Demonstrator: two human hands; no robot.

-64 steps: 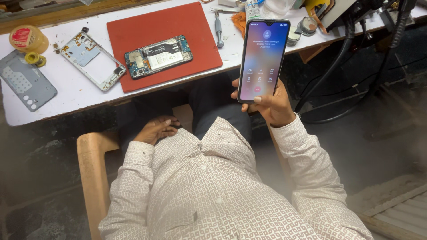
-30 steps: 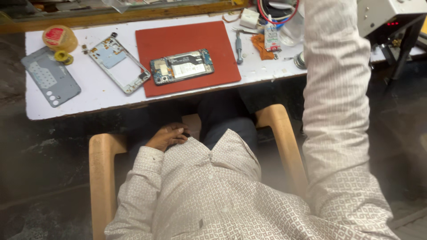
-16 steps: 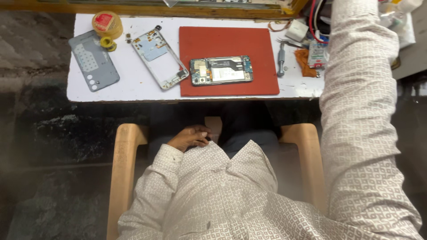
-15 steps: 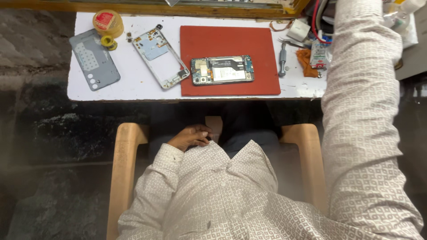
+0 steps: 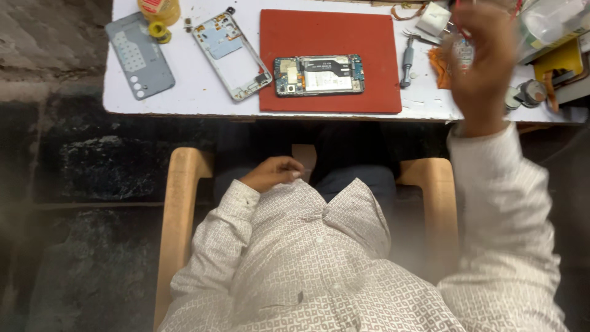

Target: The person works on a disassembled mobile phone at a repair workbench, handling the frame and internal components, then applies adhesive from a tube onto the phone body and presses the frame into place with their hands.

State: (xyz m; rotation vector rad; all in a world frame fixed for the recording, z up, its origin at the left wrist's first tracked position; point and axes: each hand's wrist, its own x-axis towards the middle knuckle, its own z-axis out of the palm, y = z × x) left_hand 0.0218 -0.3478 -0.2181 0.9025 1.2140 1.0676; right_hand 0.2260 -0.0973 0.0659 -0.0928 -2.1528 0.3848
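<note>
Round yellow tape roll (image 5: 158, 8) with red label, table's far-left

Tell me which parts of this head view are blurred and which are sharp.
Head view: the raised right hand is smeared by motion blur, so whether it holds anything cannot be told; the opened phone on the red mat is sharp; the left hand at the lap is fairly clear; the dark floor at the edges looks hazy.
</note>
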